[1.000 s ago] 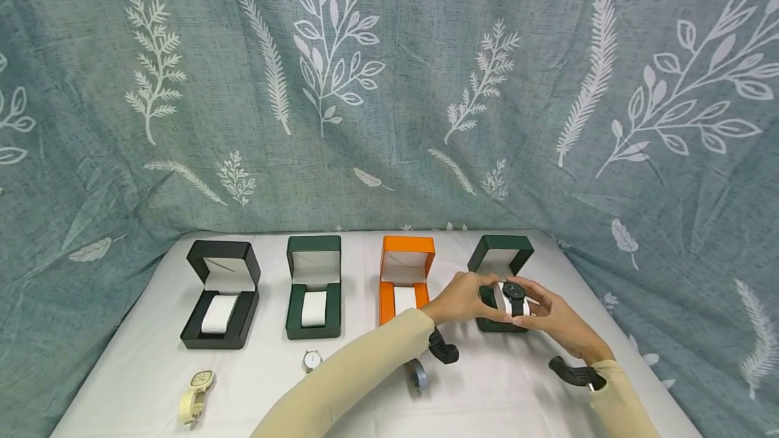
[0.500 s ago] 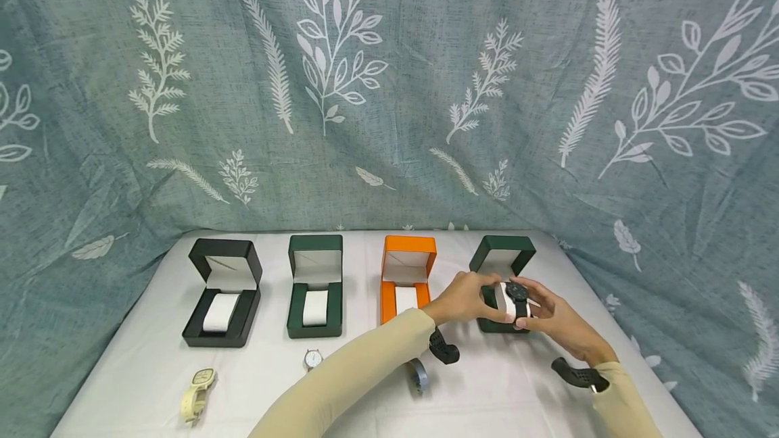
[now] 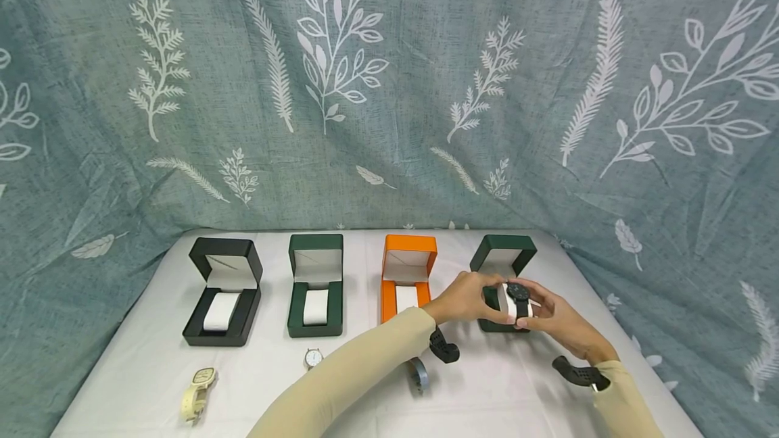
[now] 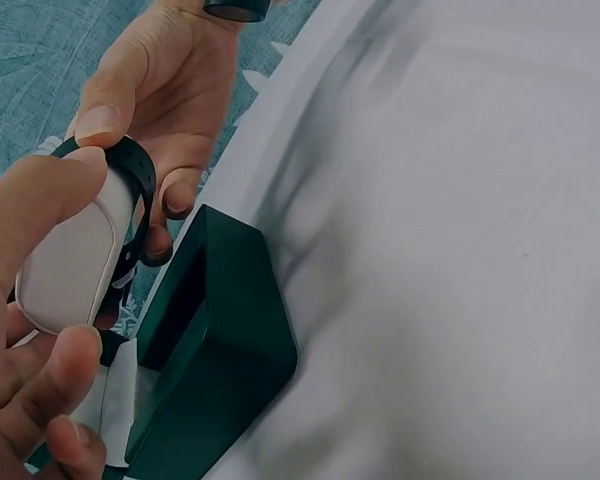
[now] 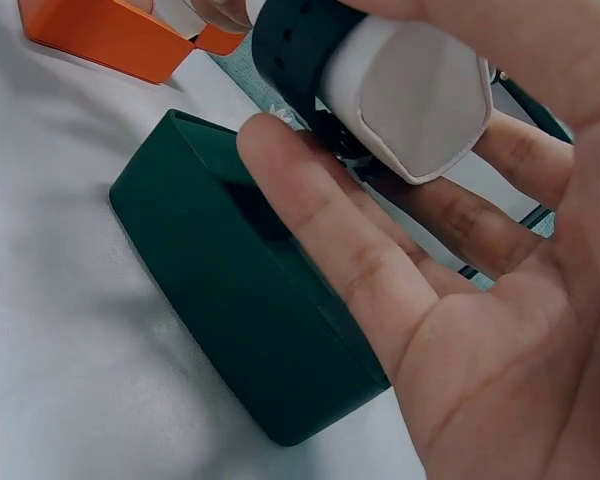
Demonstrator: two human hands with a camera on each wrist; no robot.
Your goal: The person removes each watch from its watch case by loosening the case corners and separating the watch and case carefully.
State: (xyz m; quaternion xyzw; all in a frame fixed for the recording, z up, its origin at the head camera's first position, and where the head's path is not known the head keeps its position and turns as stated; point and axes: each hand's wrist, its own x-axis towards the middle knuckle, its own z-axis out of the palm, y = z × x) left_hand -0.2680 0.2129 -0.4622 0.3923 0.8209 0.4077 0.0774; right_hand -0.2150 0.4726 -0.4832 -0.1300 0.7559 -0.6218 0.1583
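Observation:
A black watch (image 3: 519,293) is wrapped round a white cushion (image 3: 508,301), held above the green box (image 3: 500,325) at the right. My left hand (image 3: 467,297) grips the cushion from the left, thumb on its flat end in the left wrist view. From the other side my right hand (image 3: 558,318) holds the watch and cushion between thumb and fingers. The black strap (image 5: 300,50) with its holes shows in the right wrist view, curving round the cushion. Beneath it the lower half of the green box stands open; its inside is partly hidden by my hands.
An orange box (image 3: 387,303), a second green box (image 3: 315,331) and a black box (image 3: 220,341) stand open to the left, each with a white cushion. A cream watch (image 3: 197,394), a small round watch (image 3: 313,358) and a blue-grey watch (image 3: 418,376) lie in front.
The watch on its cushion has shifted very slightly right and turned a little between my hands. Both hands keep their hold, and the boxes stay in place.

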